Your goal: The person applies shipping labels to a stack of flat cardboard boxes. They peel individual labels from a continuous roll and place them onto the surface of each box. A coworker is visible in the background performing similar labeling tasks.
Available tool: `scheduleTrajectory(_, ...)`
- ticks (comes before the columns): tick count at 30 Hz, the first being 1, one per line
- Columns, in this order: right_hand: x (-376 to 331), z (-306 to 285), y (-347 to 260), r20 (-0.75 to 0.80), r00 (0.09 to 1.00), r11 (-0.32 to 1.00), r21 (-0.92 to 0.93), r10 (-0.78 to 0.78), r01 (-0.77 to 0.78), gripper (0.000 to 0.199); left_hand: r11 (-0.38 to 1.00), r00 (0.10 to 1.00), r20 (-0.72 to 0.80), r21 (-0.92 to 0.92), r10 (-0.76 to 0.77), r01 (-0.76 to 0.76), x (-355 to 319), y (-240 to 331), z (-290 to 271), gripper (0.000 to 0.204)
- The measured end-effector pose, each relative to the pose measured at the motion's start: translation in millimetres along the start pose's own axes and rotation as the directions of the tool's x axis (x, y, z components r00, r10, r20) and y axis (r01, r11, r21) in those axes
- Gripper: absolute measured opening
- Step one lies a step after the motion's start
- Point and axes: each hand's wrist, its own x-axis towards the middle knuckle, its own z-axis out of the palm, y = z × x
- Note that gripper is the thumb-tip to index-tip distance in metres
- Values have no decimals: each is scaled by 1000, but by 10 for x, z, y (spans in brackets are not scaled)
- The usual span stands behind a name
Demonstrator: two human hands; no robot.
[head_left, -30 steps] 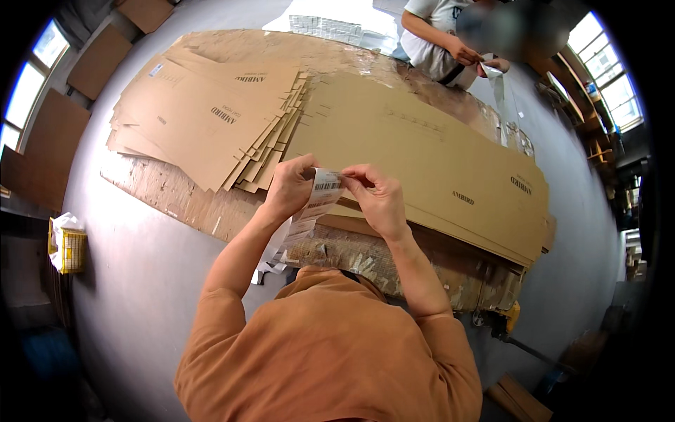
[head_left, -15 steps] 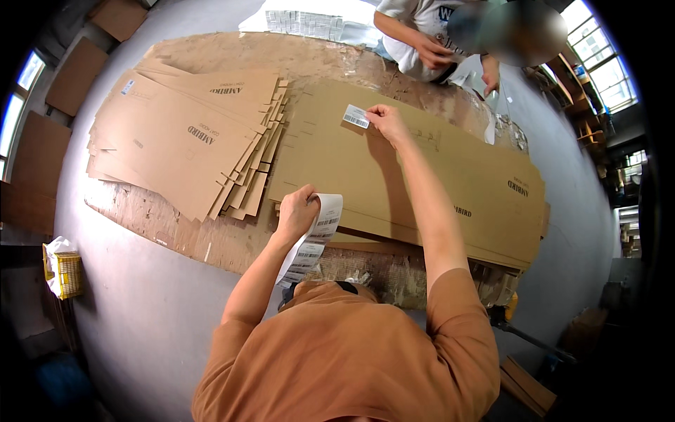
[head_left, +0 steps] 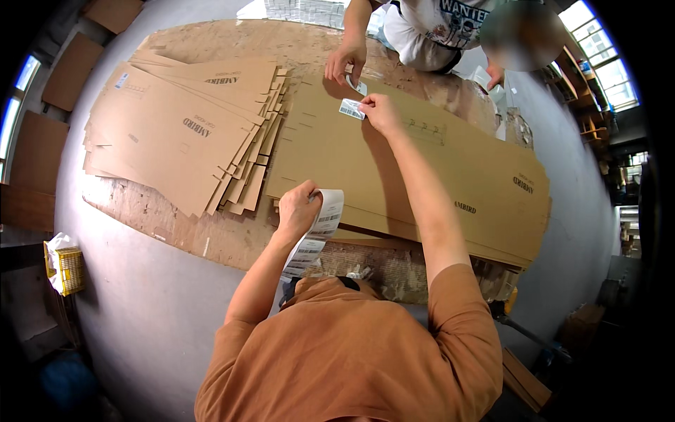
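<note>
Reaching far over the right pile of flat tan cardboard sheets (head_left: 464,169), now joined at its far side by a co-worker's bare hand (head_left: 346,60) with a small white slip (head_left: 357,85). Moved the right hand (head_left: 380,114) well away from the left hand (head_left: 298,212) in the last second, so seemingly past the peeling part. Keeping the left one near, arm bent, pinching a long white paper strip with black bars (head_left: 321,226). Stretching the right one far, arm almost straight, pinching a small white barred label (head_left: 351,109); cannot tell if touching the pile.
</note>
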Motion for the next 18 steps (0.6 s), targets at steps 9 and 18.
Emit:
scheduleTrajectory(9,-210,-189,-390,-275,924,848,-389,265,-359,48,999,999,-36,29,22,-21,-6,15,13,15)
scheduleTrajectory(18,-2153,-2035,1330,-637,721,652,-429,273,-625,39,987,995,-93,-151,43,-57,-29,-129,190,14)
